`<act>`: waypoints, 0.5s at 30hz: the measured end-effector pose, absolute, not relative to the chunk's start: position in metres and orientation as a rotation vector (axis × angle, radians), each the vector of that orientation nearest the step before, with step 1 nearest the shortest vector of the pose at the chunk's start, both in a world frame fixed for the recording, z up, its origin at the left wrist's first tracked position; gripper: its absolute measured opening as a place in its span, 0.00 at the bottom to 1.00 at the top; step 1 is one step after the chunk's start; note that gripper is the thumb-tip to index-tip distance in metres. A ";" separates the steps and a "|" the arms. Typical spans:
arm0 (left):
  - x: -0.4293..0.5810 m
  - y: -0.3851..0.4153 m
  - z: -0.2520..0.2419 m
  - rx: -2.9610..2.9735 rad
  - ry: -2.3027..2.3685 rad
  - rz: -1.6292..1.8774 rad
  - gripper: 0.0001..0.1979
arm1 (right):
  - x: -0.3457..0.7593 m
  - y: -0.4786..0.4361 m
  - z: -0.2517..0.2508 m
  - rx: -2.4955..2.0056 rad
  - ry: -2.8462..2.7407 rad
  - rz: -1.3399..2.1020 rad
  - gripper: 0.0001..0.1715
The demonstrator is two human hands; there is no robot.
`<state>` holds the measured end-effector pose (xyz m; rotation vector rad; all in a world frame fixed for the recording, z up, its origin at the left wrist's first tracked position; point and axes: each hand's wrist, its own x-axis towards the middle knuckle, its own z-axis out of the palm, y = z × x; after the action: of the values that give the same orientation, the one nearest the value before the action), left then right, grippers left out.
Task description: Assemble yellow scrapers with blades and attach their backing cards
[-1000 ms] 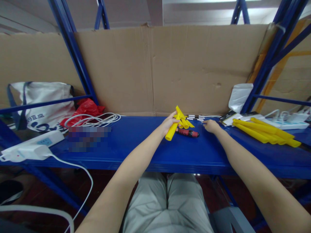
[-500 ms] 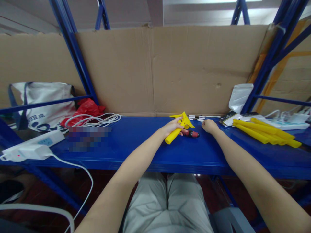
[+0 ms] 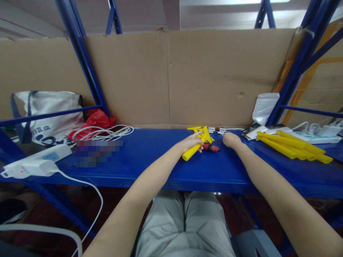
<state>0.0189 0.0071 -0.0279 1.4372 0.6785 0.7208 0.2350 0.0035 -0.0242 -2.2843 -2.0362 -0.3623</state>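
My left hand (image 3: 190,142) is closed round a yellow tube (image 3: 189,153), its near end tilted toward me. Yellow angular pieces (image 3: 206,134) show at the far end of the tube; whether they are joined to it I cannot tell. Just right of the fingers lies a red and black tool (image 3: 211,147), its left part hidden by the hand. Low over the blue shelf, my right hand (image 3: 230,140) is curled into a fist, apart from the tube. Its fingertips face away, so anything inside is hidden. Black and white pen-like sticks (image 3: 216,130) lie behind, between the hands.
Several yellow tubes (image 3: 292,146) lie at right, near a white power strip (image 3: 318,137) and small boxes (image 3: 254,130). At left are coiled white cable (image 3: 115,132), a red plastic bag (image 3: 98,120), a cloth bag (image 3: 53,114) and another power strip (image 3: 43,159). Cardboard (image 3: 171,78) closes the back.
My left hand has turned the yellow tube slightly, and the yellow pieces at its far end now sit lower. My right fist has barely shifted.
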 end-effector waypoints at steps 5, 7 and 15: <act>0.020 0.007 -0.028 1.414 0.711 0.724 0.40 | 0.235 0.009 -0.029 -2.229 -2.138 -0.378 0.19; 0.020 0.006 -0.027 1.407 0.729 0.710 0.40 | 0.236 0.012 -0.030 -2.212 -2.144 -0.359 0.18; 0.017 0.004 -0.026 1.374 0.707 0.675 0.40 | 0.223 0.012 -0.025 -1.790 -1.979 -0.213 0.12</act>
<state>0.0174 0.0040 -0.0260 1.3741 0.7069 0.6749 0.2231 0.0123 -0.0246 -1.7897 -1.9788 -0.2128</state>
